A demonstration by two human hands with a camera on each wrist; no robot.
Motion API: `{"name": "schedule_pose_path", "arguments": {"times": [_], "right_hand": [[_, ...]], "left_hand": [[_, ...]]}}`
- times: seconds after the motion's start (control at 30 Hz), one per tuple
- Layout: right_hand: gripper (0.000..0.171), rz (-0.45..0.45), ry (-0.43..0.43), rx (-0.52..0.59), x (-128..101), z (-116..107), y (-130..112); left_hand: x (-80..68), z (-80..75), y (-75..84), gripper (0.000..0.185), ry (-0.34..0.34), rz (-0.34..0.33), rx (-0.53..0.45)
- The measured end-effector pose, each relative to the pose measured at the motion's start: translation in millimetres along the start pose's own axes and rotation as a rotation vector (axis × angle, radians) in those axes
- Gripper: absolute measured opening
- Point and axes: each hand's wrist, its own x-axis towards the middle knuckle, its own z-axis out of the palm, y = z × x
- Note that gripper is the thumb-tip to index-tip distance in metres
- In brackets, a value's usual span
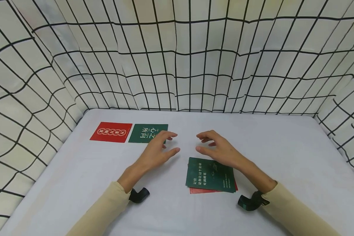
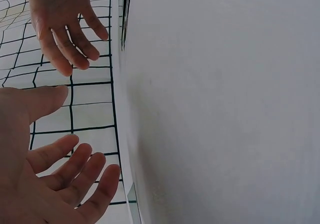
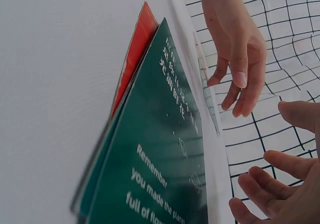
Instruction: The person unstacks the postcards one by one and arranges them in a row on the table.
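Two cards dealt out flat near the surface's far-left corner: red card (image 1: 111, 132), green card (image 1: 147, 132) just beside it. Remaining stack (image 1: 210, 176) sits near the front edge, untouched. Left hand (image 1: 158, 149) and right hand (image 1: 217, 149) hover, grips relaxed, empty.

Bare table ahead, cards on either side

The left hand (image 1: 157, 149) and right hand (image 1: 216, 149) hover apart with a bare strip of table (image 1: 283, 157) between them. Just under the right hand lies a stack (image 1: 210, 176) of green and red cards; beside the left fingertips lie a green card (image 1: 144, 132) and a red card (image 1: 111, 132). The table's right half is bare. Checked cloth walls (image 1: 177, 65) close off the back and both sides.
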Motion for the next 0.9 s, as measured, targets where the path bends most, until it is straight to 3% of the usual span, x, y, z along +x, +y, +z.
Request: {"name": "schedule_pose_path", "arguments": {"times": [0.43,0.9], "right_hand": [[0.053,-0.008,-0.011,-0.018,-11.7,-9.4,7.7],[0.050,-0.007,0.001,-0.035,-25.4,-13.9,11.5]], "left_hand": [[1.0,9.8,6.9,0.055,-0.064,-0.005,-0.014],[0.1,17.9,14.0,0.053,-0.127,0.043,-0.030]]}}
